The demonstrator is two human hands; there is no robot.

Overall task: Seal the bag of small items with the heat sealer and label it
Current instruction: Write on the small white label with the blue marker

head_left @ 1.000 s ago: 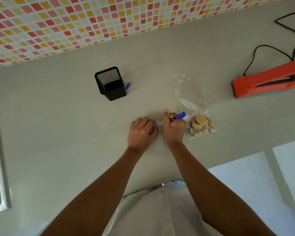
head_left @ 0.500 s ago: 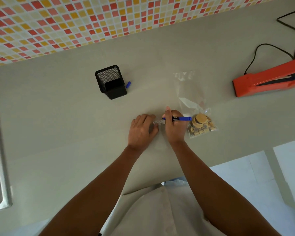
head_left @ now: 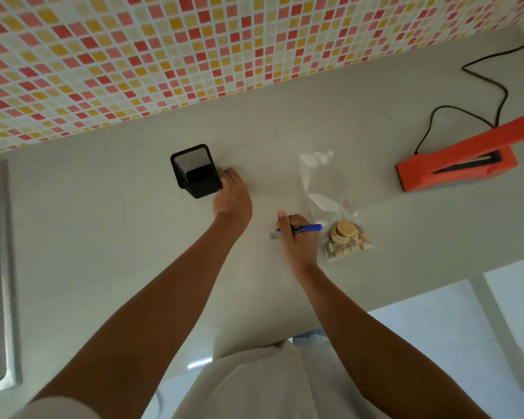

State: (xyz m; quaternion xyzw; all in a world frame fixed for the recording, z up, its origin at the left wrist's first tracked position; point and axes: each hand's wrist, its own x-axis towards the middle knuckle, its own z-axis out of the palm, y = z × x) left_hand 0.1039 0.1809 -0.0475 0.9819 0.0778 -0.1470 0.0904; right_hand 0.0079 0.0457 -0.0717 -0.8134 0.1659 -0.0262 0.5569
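Note:
A clear plastic bag (head_left: 324,189) lies on the grey counter, its lower end filled with small wooden pieces (head_left: 347,241). My right hand (head_left: 298,241) grips a blue pen (head_left: 307,228) just left of the bag, its tip over a small white label (head_left: 274,236) on the counter. My left hand (head_left: 232,195) reaches far left to the black mesh pen holder (head_left: 194,170), with its fingertips on the blue pen cap (head_left: 226,172) beside the holder. The fingers hide most of the cap. The orange heat sealer (head_left: 454,167) sits at the right with its arm raised.
The sealer's black cord (head_left: 496,86) loops across the counter toward the tiled wall (head_left: 194,55). A metal sink edge (head_left: 0,267) runs along the left. The counter's front edge passes just below the bag at the right.
My left hand has left the label and moved up and left to the pen cap by the holder. My right hand stays by the label with the pen.

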